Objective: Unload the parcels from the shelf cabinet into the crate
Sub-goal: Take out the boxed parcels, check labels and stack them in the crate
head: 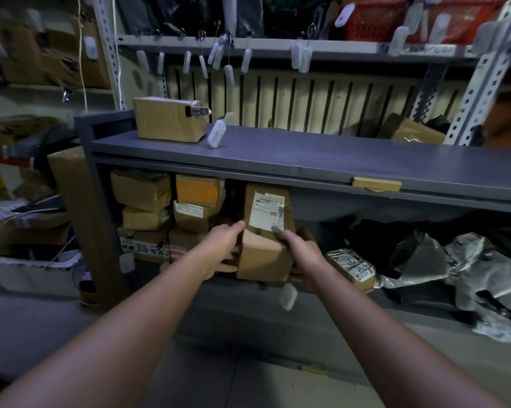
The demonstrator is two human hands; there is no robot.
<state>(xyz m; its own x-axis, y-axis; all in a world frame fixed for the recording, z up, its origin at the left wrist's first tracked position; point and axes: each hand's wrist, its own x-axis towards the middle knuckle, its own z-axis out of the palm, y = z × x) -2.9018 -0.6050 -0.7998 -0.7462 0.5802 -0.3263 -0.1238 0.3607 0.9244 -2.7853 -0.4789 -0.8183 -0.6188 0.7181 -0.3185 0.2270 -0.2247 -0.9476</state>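
Observation:
A tall brown cardboard parcel [263,231] with a white shipping label stands at the front of the grey shelf cabinet [307,160], in its open lower compartment. My left hand [223,241] grips the parcel's left side and my right hand [300,250] grips its right side, thumb across the label's lower edge. To the left, several cardboard parcels [172,213] are stacked inside the compartment. A small labelled parcel [351,267] lies to the right of my right hand. No crate is clearly in view.
A cardboard box [167,119] and a white tag [216,134] sit on the cabinet top. Grey and black plastic mailer bags [460,260] fill the compartment's right side. White tags hang from the metal rack [278,48] above. More boxes and a white bin [33,272] stand at left.

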